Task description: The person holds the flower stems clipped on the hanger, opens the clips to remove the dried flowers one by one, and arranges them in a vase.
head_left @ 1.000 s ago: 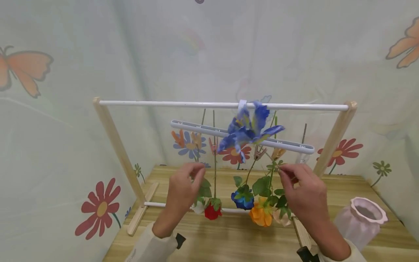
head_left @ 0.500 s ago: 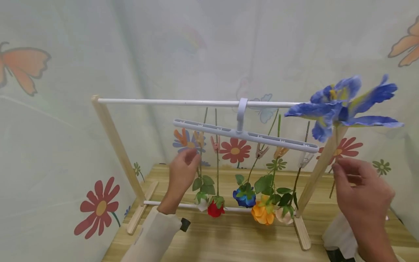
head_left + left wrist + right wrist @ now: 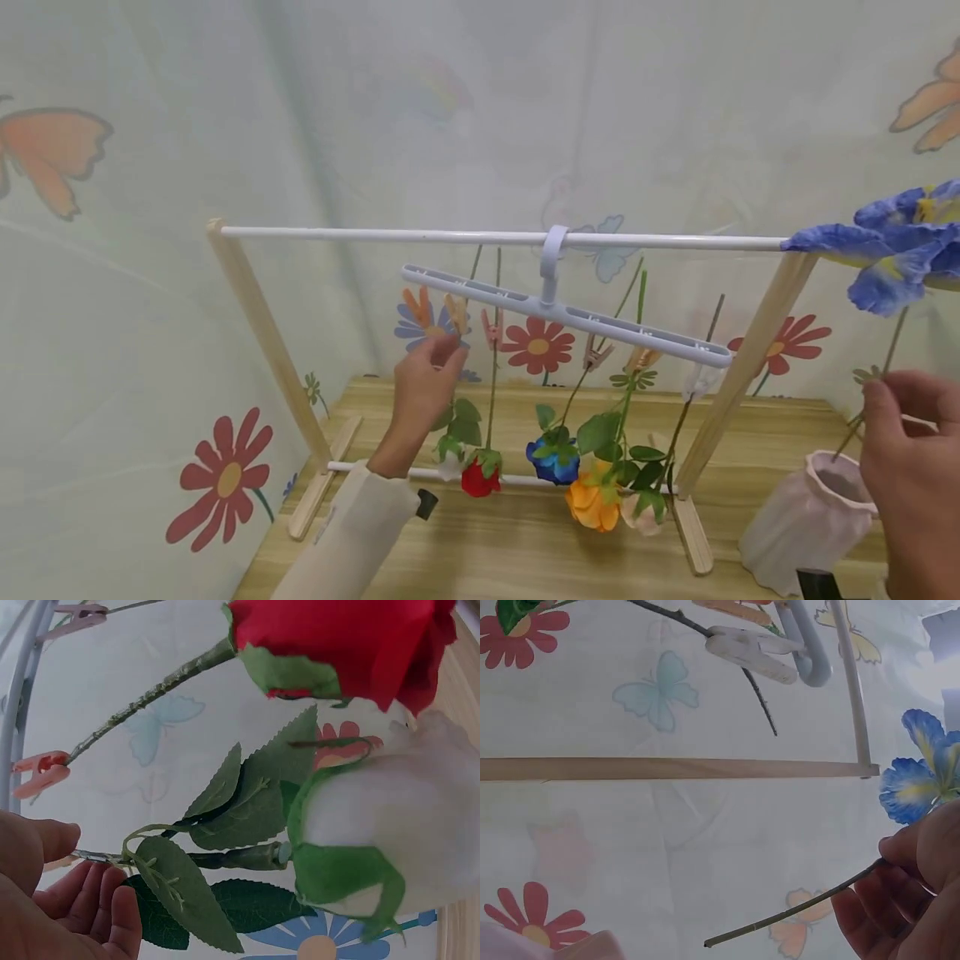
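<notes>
My right hand (image 3: 911, 450) pinches the thin stem of a blue iris (image 3: 892, 250), whose bloom points up past the rack's right end. The stem's lower tip overlaps the mouth of a pale pink vase (image 3: 787, 525) in the head view. In the right wrist view the bare stem end (image 3: 765, 921) juts out from the fingers. My left hand (image 3: 427, 379) is beside the upper stem of a hanging white rose (image 3: 375, 825), just below its peg. Its thumb and loosely bent fingers stand apart on either side of that stem. A red rose (image 3: 481, 477) hangs close by.
A light grey hanger (image 3: 517, 300) hooks over the white bar (image 3: 375, 236) of a wooden rack, tilted down to the right. Its clothespins hold a blue rose (image 3: 553, 460), an orange flower (image 3: 594, 504) and a peach flower (image 3: 641, 515). An orange clothespin (image 3: 417, 307) hangs without a flower.
My right hand has carried the iris from in front of the hanger far right to above the vase. My left hand has risen slightly along the white rose's stem. The hanger tilts more.
</notes>
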A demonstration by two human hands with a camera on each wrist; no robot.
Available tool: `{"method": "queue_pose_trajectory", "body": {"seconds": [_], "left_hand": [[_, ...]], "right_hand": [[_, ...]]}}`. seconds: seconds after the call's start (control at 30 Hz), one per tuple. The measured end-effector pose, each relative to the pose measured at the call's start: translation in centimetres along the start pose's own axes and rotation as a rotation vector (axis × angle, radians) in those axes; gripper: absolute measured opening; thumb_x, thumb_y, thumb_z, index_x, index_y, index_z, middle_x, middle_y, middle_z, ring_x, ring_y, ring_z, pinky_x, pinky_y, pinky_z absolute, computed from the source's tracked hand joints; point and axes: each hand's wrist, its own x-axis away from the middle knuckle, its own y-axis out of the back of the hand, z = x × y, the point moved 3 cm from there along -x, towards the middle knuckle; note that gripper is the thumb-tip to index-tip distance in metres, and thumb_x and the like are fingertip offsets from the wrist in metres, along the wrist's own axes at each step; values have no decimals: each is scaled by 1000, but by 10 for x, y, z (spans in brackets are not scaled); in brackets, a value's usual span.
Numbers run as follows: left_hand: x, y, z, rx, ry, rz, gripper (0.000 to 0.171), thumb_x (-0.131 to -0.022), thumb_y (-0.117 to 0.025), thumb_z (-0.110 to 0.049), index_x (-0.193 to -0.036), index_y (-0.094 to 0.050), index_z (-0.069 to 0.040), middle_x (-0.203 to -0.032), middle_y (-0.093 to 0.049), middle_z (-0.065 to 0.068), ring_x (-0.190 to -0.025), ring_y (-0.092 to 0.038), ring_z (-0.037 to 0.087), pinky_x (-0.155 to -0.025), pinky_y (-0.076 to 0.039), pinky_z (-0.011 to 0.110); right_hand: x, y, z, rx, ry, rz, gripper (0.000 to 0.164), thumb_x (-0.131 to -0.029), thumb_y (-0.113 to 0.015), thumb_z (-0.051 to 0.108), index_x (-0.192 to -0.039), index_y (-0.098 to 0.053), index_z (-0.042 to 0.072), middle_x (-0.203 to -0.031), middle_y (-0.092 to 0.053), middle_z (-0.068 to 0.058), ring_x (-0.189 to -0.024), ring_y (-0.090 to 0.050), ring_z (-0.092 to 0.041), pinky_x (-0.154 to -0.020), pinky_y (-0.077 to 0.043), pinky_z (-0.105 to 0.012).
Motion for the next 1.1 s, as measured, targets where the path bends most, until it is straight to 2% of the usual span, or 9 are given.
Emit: {"method": "queue_pose_trajectory", "body": {"seconds": [0.23,0.37,0.47,0.57,0.67,0.8,0.9,1.03,1.1], "left_hand": [[-1,3,-1,-56,-14,-6,29,-98,-65,-33,-118,-72,-12,-107,-76,8,-100,-70,25,-85,-58,45],[0,7,-1,-53,-17,-8,26,-98,-64,-33,-112,-73,-13,-105,-76,7,-99,-70,25,-85,-58,45],[0,10,0,-37,-7,-7,24,-97,-66,-33,-109,-74,-13,-105,-76,7,-100,-70,25,-86,-58,46],[0,10,1,-28,-5,-3,24,-97,-67,-32,-108,-74,-13,-105,-76,8,-100,-70,26,-86,-58,45],[1,10,2,-19,-14,-4,23,-96,-67,-30,-108,-74,-12,-104,-76,8,-98,-70,25,-84,-58,44],[2,11,2,-22,-19,-18,21,-96,-69,-30,-105,-75,-12,-101,-77,8,-96,-71,25,-82,-57,42],[3,12,1,-26,-18,-24,22,-96,-69,-31,-104,-75,-12,-101,-77,7,-96,-71,24,-81,-57,42],[4,12,0,-22,-12,-26,22,-96,-68,-33,-104,-76,-13,-99,-77,6,-94,-71,23,-80,-57,41],[4,13,0,-25,-5,-27,22,-96,-68,-34,-103,-76,-14,-98,-77,5,-93,-70,22,-79,-56,40]], "right_hand": [[-5,-1,-30,41,-128,23,27,-104,-47,44,-129,-56,41,-95,-37,35,-78,-36,15,-74,-32,-10],[-7,-2,-44,26,-130,35,17,-104,-47,43,-119,-51,48,-93,-37,34,-77,-36,16,-73,-32,-8],[-7,-3,-53,52,-137,37,19,-103,-46,44,-121,-51,47,-95,-38,34,-77,-35,17,-68,-31,-6],[-7,-5,-61,94,-151,34,31,-103,-45,45,-133,-52,40,-104,-40,33,-81,-33,18,-65,-30,-7],[-6,-6,-67,79,-125,12,30,-103,-44,44,-132,-52,40,-103,-39,34,-82,-32,20,-70,-33,-9],[-3,-6,-67,3,-52,-41,12,-103,-47,41,-111,-48,50,-91,-36,36,-78,-33,21,-80,-35,-11],[0,-4,-64,-29,-40,-70,15,-102,-51,39,-100,-43,52,-87,-37,36,-76,-35,20,-76,-33,-6],[9,-5,-54,-69,-27,-95,14,-101,-55,35,-103,-52,49,-87,-41,36,-79,-39,19,-75,-31,-5],[15,-9,-46,-75,15,-123,12,-100,-58,35,-110,-62,39,-88,-43,37,-79,-40,19,-77,-32,-5]]}}
